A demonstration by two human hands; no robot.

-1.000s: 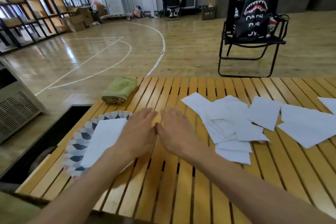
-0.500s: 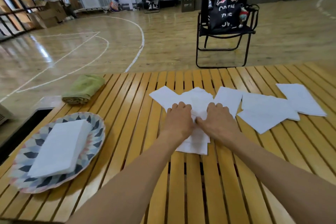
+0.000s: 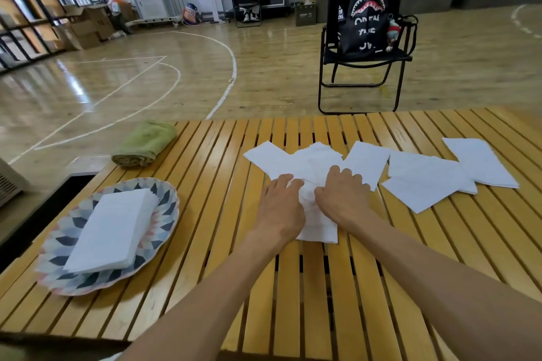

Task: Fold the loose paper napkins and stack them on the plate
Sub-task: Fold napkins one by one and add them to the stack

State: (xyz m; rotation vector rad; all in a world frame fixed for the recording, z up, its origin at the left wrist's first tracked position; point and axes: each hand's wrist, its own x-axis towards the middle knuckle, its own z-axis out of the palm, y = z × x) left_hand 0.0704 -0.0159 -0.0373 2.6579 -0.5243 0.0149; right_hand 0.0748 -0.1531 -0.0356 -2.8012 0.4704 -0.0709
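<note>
A patterned plate [image 3: 167,203] sits at the table's left with a stack of folded white napkins [image 3: 114,226] on it. Loose white napkins [image 3: 311,163] lie overlapping in the middle of the slatted wooden table [image 3: 322,296], and more loose napkins [image 3: 425,182] spread off to the right. My left hand [image 3: 281,208] and my right hand [image 3: 341,199] press side by side on the middle pile. Their fingers pinch the top napkin [image 3: 318,228], which bunches up between them.
A rolled green towel [image 3: 146,143] lies at the table's far left edge behind the plate. Beyond the table stands a black folding chair [image 3: 331,67] with a black backpack [image 3: 366,23] on it. A person sits far back by the wall.
One second ago my hands were beside the plate; they moved right onto the loose pile. Since half a second ago they stay there and the napkin between them has bunched a little.
</note>
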